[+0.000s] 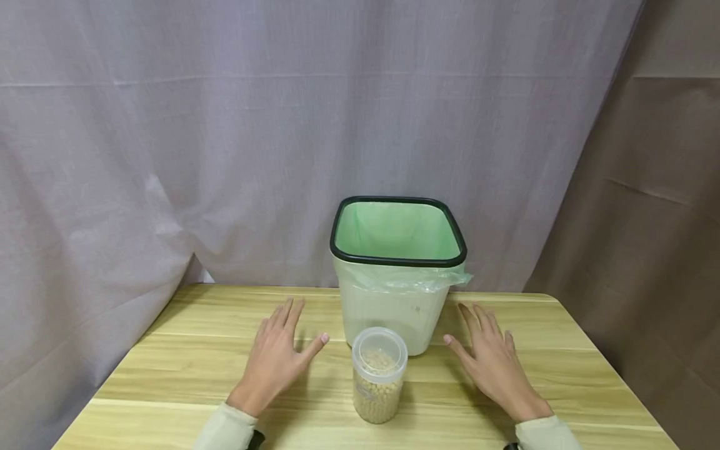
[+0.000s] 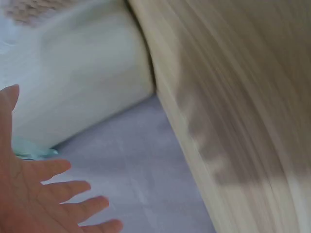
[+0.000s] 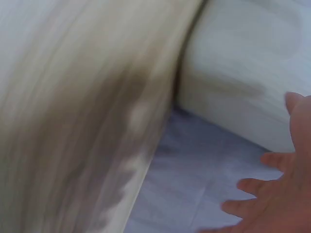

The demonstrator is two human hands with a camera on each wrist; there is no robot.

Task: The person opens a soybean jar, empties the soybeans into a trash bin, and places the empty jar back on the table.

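Note:
A clear plastic jar (image 1: 379, 375) holding small beige beans stands upright on the wooden table (image 1: 169, 369), close to the front edge. Behind it is a white bin (image 1: 394, 312) with a black rim and a green liner. My left hand (image 1: 278, 350) lies flat on the table left of the jar, fingers spread. On the other side my right hand (image 1: 492, 359) rests the same way, palm down. Neither hand touches the jar or the bin. The left wrist view shows my left hand (image 2: 43, 194) spread beside the bin (image 2: 77, 73); the right wrist view shows my right hand (image 3: 277, 194) near the bin (image 3: 243, 73).
A grey curtain (image 1: 225, 125) hangs behind the table, with a brown one (image 1: 658, 219) at the right. Bare tabletop stretches to both sides of the hands.

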